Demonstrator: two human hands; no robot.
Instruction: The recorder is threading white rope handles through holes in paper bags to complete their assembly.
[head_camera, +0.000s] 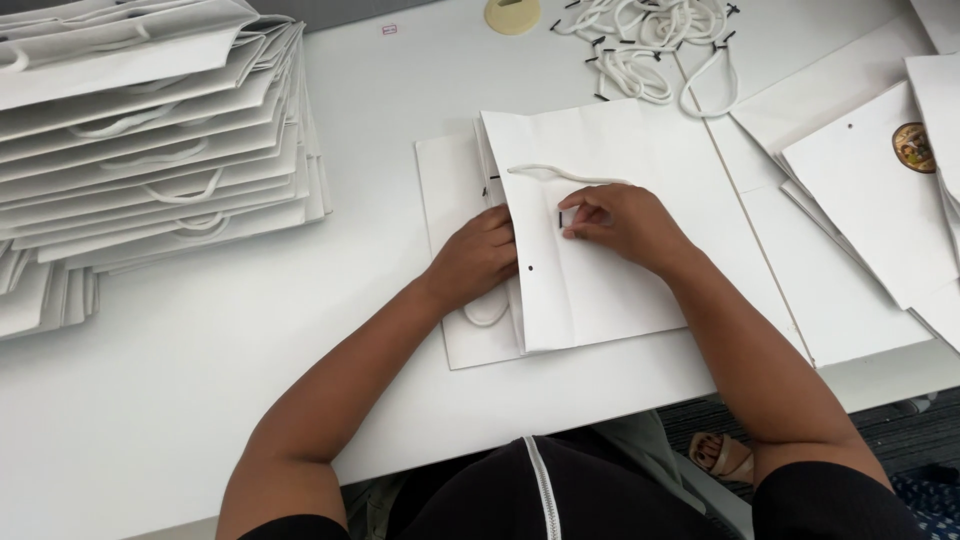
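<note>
**Both hands down on a flat white bag, cord end pinched at the hole**

While the left hand (480, 255) lies across the edge of the white paper bag (610, 240), fingers curled and tucked in at the bag's open side, the right hand (615, 222) has the black-tipped end of a white cord handle (560, 176) nipped between thumb and fingertips, right on the bag's face. That cord arcs away just above the right hand, lying loose on the paper. A small punched hole (530, 268) shows on the bag just below the left knuckles. The bag sits on the white table (200, 370), right in front of the person, lying over another flat white bag (450, 190) whose looped handle peeks out under the left wrist.

Off to the left, a tall stack of finished bags (150, 130) leans in slanting layers, handles showing along the edges. At the far edge, a tangle of loose cord handles (650, 45) with black tips, and beside it a round yellowish disc (512, 14). To the right, more flat bags (860, 200), one bearing a round gold emblem (913, 147).
</note>
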